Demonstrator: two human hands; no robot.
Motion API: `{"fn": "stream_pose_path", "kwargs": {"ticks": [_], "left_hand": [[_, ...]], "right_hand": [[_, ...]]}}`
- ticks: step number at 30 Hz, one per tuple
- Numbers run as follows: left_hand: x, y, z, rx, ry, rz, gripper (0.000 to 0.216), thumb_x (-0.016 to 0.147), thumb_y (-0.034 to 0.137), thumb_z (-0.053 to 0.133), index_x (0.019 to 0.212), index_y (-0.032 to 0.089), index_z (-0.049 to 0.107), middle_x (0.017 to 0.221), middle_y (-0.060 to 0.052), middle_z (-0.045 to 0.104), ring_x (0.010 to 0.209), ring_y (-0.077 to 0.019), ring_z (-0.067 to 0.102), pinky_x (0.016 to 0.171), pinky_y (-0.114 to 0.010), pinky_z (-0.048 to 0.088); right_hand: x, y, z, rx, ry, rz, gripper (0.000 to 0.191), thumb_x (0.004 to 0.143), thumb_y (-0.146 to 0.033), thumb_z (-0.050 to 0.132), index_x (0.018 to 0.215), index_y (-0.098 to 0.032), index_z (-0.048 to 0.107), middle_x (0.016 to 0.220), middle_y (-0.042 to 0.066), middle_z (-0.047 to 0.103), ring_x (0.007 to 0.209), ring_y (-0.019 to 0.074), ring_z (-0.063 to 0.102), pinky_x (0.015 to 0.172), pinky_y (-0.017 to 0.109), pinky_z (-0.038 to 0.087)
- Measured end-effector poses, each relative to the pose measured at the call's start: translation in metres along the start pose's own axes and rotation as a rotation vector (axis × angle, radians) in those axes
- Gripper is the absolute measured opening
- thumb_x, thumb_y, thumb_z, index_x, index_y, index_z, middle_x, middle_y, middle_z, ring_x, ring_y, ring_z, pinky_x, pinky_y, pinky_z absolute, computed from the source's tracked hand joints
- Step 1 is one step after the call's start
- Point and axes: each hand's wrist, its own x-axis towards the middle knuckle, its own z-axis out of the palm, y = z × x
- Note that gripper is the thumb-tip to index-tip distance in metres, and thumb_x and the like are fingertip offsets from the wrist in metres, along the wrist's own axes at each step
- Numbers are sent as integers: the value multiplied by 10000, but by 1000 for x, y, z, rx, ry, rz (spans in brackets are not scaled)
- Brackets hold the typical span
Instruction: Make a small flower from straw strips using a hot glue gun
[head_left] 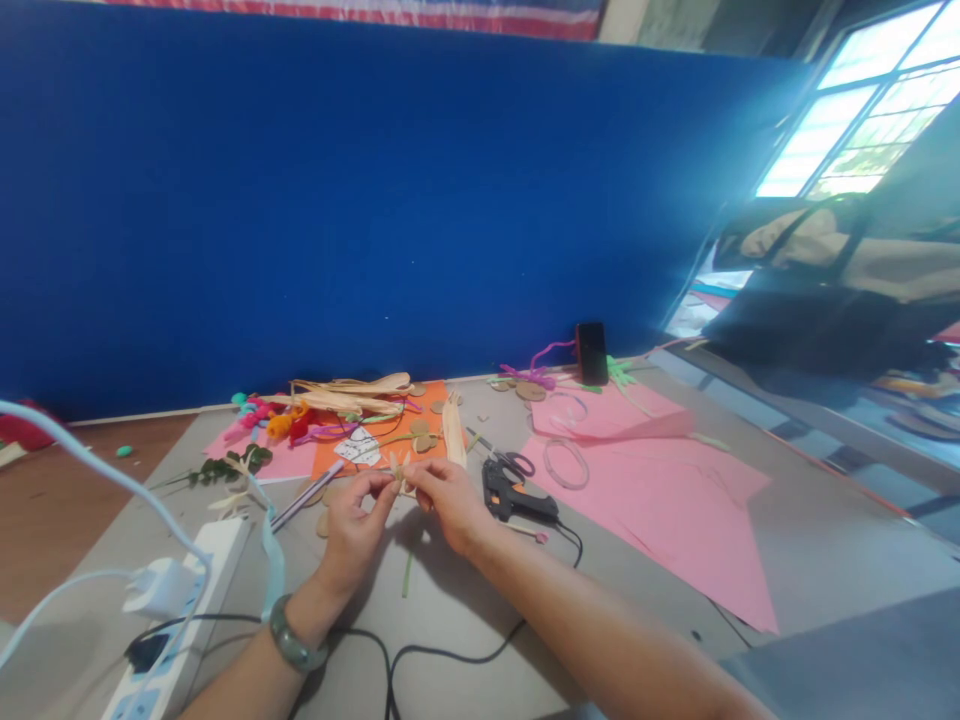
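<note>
My left hand (356,520) and my right hand (450,505) meet above the grey table, fingertips pinched together on a small straw-coloured flower (398,466) with pointed petals. Its lower part is hidden by my fingers. Just behind it, an orange sheet (437,397) carries a patterned white piece (358,447) and several brown discs. Dry husk strips (454,430) lie beyond my right hand. A black glue gun (517,493) rests to the right of that hand, with scissors (517,464) behind it. Under my hands is a short green strip (407,575).
A power strip (217,560) with plugs and cables lies at left, and a black cable (465,658) crosses the front. Pink sheets (675,500) cover the right side. A phone (591,352) leans near the blue partition (390,200). Another person (817,250) is at far right.
</note>
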Motion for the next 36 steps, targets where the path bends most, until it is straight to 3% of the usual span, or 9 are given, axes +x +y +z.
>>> {"fn": "stream_pose_path", "kwargs": {"ticks": [6, 23, 36], "left_hand": [[-1, -3, 0, 15, -29, 3, 153, 821, 328, 630, 805, 182, 675, 778, -34, 683, 766, -195, 614, 739, -302, 469], [1, 0, -1, -3, -67, 69, 111, 814, 282, 653, 796, 196, 721, 804, -38, 712, 795, -195, 634, 760, -296, 480], [2, 1, -1, -159, -131, -53, 118, 811, 294, 665, 785, 181, 685, 754, -22, 680, 731, -170, 600, 716, -274, 476]], "right_hand": [[2, 2, -5, -29, -82, 17, 223, 632, -343, 781, 630, -157, 659, 571, -32, 564, 484, 64, 363, 481, 228, 246], [2, 1, -5, -1, -88, -6, 260, 693, -370, 742, 605, -156, 625, 565, -29, 566, 460, 59, 374, 471, 233, 235], [3, 2, -6, 83, -119, 110, 269, 660, -378, 774, 624, -147, 641, 587, -17, 575, 461, 57, 369, 449, 224, 206]]}}
